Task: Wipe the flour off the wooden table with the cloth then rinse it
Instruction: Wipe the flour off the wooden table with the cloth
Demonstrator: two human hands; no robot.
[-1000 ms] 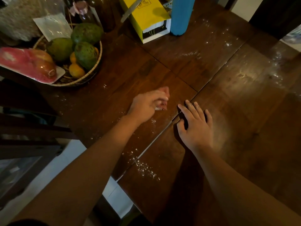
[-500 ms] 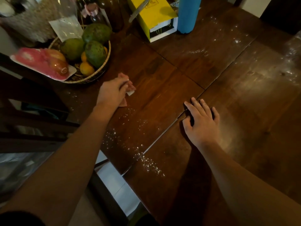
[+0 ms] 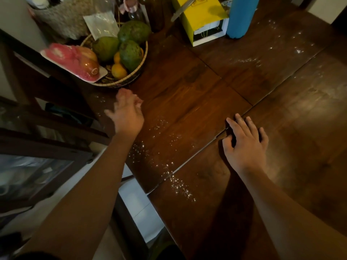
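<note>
Head view of a dark wooden table [image 3: 197, 94] dusted with flour [image 3: 165, 162]. No writing is legible: the yellow box [image 3: 201, 17] at the far edge carries a small printed mark too blurred to read, and the round sticker on the pink-wrapped tray of fruit [image 3: 75, 61] cannot be read either. The left hand [image 3: 127, 113] lies over the table's left edge, just in front of the basket [image 3: 131, 79], fingers loosely bunched around a small pink cloth [image 3: 138, 103], of which only a scrap shows past the fingertips; motion blur hides how firm the hold is. The right hand [image 3: 244, 141] rests flat on the wood with fingers spread, fingertips at the seam between two boards. Flour lies in a scattered trail between the two forearms, running toward the near edge, with fainter smears and specks at far right. The basket holds green fruit and small oranges, and the tray leans on its rim. A blue bottle [image 3: 241, 15] stands beside the box, and a clear packet [image 3: 101, 25] stands behind the basket. Nothing lies between the left hand and the nearest flour.
</note>
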